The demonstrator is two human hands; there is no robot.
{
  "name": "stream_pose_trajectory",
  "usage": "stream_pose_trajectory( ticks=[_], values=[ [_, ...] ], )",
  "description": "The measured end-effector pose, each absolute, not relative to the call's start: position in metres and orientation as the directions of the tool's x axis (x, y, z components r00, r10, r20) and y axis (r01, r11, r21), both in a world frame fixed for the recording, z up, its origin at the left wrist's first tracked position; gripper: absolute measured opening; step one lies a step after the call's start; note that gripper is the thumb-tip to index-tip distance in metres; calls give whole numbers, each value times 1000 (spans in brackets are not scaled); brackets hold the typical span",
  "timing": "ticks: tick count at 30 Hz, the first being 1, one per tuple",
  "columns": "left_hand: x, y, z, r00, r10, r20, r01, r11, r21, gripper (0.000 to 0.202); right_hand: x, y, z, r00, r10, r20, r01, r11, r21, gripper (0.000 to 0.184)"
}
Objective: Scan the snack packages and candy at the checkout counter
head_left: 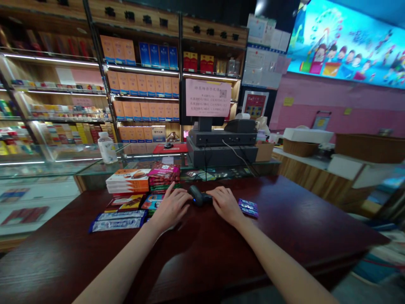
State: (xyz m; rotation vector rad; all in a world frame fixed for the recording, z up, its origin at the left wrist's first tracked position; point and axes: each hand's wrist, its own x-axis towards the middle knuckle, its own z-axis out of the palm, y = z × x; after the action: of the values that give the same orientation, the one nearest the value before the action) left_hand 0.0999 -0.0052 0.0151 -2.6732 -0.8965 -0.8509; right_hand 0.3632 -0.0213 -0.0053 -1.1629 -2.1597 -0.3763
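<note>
Both my hands rest on a dark red wooden counter (284, 228). A black handheld barcode scanner (199, 196) lies between them. My right hand (225, 204) lies over the scanner's handle with its fingers curled down on it. My left hand (171, 207) lies flat just left of the scanner's head, fingers spread, touching or nearly touching it. Snack packets are piled left of my left hand: orange and white boxes (128, 180), magenta packs (164, 172), chocolate bars (126, 203) and long blue-white wrappers (117, 220). A small purple packet (248, 207) lies right of my right hand.
Behind the counter stands a cash register with a monitor bearing a pink notice (208, 98) and a receipt printer (240, 125). A plastic bottle (106, 147) stands on a glass display case (47, 164). Shelves of boxed goods (142, 84) fill the back wall. A wooden side counter (316, 177) runs right.
</note>
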Motion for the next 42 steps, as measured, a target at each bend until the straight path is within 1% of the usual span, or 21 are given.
stream_pose_trajectory(
  ticks=[5,10,16,19,23,27,31,34,37,39,42],
  values=[
    [121,-2,13,674,460,578,566,-824,-4,22,399,-23,-12,-307,705,639,892,447,-65,35],
    [136,2,10,694,454,559,545,-838,4,20,434,-22,-22,-181,792,582,959,273,-73,34],
    [152,7,8,705,435,560,530,-848,-7,25,451,-21,-35,2,847,532,994,56,-93,27],
    [157,7,7,703,437,561,530,-848,-3,25,449,-21,-41,38,861,508,994,20,-108,27],
    [159,5,3,707,445,549,527,-850,10,25,440,-21,-43,-13,869,495,989,83,-119,31],
    [160,5,0,715,450,535,525,-851,13,25,422,-21,-41,-92,870,484,954,217,-209,42],
    [162,4,-3,718,433,546,513,-859,6,25,400,-21,-43,-182,827,532,884,374,-280,56],
    [162,2,-6,728,421,541,498,-867,5,26,384,-20,-47,-236,785,573,838,463,-289,57],
    [162,0,-8,738,413,534,481,-877,14,26,368,-18,-51,-282,761,584,792,528,-305,55],
    [161,-1,-10,744,408,529,469,-883,21,28,358,-16,-52,-276,753,597,764,549,-339,55],
    [157,0,-11,759,394,518,454,-891,13,32,346,-13,-53,-214,751,625,720,554,-419,56]
  ],
)
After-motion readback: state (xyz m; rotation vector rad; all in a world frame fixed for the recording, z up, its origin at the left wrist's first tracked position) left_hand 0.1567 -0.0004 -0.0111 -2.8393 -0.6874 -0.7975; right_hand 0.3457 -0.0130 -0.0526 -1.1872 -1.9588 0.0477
